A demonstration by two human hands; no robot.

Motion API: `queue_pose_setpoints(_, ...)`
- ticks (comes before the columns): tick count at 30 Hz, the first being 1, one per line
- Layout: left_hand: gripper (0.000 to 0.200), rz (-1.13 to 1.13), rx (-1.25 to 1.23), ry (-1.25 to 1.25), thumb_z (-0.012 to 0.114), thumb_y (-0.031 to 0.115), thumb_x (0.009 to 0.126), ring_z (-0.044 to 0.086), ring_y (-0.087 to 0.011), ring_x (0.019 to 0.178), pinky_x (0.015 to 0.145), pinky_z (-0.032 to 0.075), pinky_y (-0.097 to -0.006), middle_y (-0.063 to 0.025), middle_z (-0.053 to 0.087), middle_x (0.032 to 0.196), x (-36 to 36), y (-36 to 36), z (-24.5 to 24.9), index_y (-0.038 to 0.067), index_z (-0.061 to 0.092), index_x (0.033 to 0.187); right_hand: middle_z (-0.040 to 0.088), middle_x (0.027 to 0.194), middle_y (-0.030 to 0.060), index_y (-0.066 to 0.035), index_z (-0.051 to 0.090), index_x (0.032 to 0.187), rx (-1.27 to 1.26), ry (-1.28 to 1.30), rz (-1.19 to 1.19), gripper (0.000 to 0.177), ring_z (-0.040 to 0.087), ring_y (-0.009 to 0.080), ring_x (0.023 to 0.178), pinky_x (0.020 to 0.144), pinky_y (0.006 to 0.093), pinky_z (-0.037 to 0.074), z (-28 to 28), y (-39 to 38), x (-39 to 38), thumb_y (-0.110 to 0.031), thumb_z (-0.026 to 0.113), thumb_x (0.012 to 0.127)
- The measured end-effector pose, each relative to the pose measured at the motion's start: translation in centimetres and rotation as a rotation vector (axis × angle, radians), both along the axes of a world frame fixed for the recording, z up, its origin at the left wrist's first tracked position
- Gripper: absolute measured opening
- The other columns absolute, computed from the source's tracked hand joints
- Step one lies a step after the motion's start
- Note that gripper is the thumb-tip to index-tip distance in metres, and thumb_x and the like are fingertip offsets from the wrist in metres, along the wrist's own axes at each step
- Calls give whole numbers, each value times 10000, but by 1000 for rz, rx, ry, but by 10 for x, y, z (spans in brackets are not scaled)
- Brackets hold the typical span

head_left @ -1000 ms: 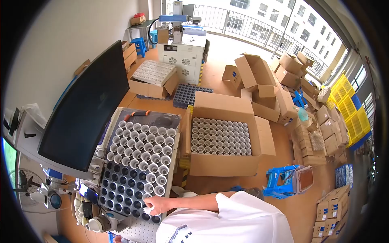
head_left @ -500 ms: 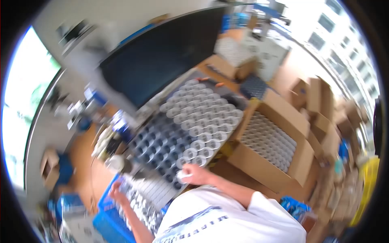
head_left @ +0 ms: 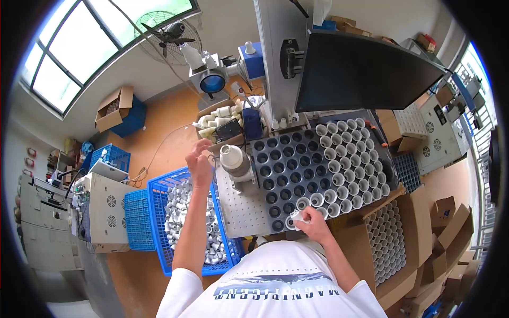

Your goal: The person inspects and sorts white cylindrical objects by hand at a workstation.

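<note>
My right hand is closed around a small white plastic cup at the near edge of the black tray. Many similar white cups fill the tray's right part in rows, while the holes on its left show dark. My left hand is raised left of a round whitish fixture, apart from it. Its fingers are loosely bent and spread, with nothing visible in them. Below that forearm, a blue basket holds a heap of white and grey parts.
A perforated metal plate lies between basket and tray. A machine head with a blue-rimmed lens and a large dark monitor stand behind. At right, an open cardboard box contains packed white cups. A box of cream parts sits behind the fixture.
My view has turned left and steadied. My left hand has risen from over the blue basket to beside the fixture. My right hand still grips a white cup by the tray's near edge.
</note>
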State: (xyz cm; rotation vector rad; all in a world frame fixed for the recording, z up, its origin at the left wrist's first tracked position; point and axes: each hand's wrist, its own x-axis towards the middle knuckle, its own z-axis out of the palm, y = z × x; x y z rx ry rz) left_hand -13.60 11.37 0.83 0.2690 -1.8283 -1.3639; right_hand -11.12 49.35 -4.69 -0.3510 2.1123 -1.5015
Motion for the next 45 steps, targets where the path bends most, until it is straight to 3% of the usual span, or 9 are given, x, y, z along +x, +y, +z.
queue_pose_setpoints(10, 381, -69, -44, -93, 339, 32, 661, 568, -232, 1016, 983, 395, -357, -129, 657, 996, -8, 16, 26, -74, 622, 893, 367, 643, -47, -82, 394, 663, -51, -17, -38, 356, 344, 71, 610, 584, 255, 337, 6, 1, -11, -103, 741, 740)
queue_pose_setpoints(13, 412, -40, -59, -70, 345, 7, 653, 584, -236, 967, 959, 415, -340, -112, 659, 922, -6, 12, 21, -30, 647, 931, 366, 620, -45, -69, 406, 665, -42, -23, -42, 333, 348, 75, 614, 864, 270, 456, 8, 0, -15, -85, 731, 737)
queue_pose_setpoints(19, 395, -55, -70, -71, 344, 11, 657, 586, -236, 984, 974, 407, -349, -131, 659, 951, -3, 7, 22, -53, 638, 913, 390, 607, -50, -61, 421, 663, -79, -37, -57, 315, 368, 62, 608, 887, 279, 455, 11, -3, -14, -71, 724, 748)
queue_pose_setpoints(24, 385, -132, -1, -79, 338, 41, 666, 580, -218, 1034, 989, 402, -348, -154, 651, 1012, -19, 15, 15, -80, 631, 884, 434, 636, -53, -13, 584, 800, -94, -26, -30, 177, 394, 56, 618, 733, 260, 450, 22, -15, -19, -91, 738, 757)
queue_pose_setpoints(27, 292, -196, 12, -198, 339, 42, 642, 592, -170, 791, 767, 455, -259, -113, 643, 768, -26, 30, 21, -64, 610, 673, 432, 651, -58, 15, 650, 951, -200, 58, -32, 242, 410, 54, 627, 617, 250, 397, 42, -51, -38, -112, 747, 769)
queue_pose_setpoints(30, 262, -139, 18, -80, 344, 54, 622, 543, -151, 600, 622, 435, -244, -68, 592, 594, -13, 37, 49, -43, 576, 549, 627, 1206, 181, -22, 468, 691, -483, 131, -11, 295, 582, 163, 1022, 917, 308, 435, 76, -116, -60, -113, 723, 808)
queue_pose_setpoints(35, 258, 217, -6, -67, 349, 69, 625, 539, -150, 596, 630, 436, -242, -68, 582, 590, 79, -29, 65, -23, 586, 577, 644, 1160, 132, -35, 479, 734, -489, 518, 27, 291, 605, 246, 1064, 908, 335, 456, 72, -212, -79, -122, 747, 806)
queue_pose_setpoints(39, 320, 726, -173, -194, 356, -39, 654, 609, -286, 817, 875, 454, -360, -160, 648, 824, 194, -123, -23, -66, 632, 813, 641, 1183, 107, -31, 460, 726, -432, 623, 40, 314, 602, 248, 1070, 905, 338, 463, 49, -227, -80, -111, 755, 798)
queue_pose_setpoints(45, 274, 762, 123, -547, 420, 41, 707, 570, -247, 663, 686, 456, -384, -153, 619, 700, 311, -55, -182, -72, 654, 795, 603, 1248, 143, -26, 504, 765, -365, 632, 120, 273, 547, 292, 1164, 968, 358, 428, 50, -213, -85, -150, 744, 808)
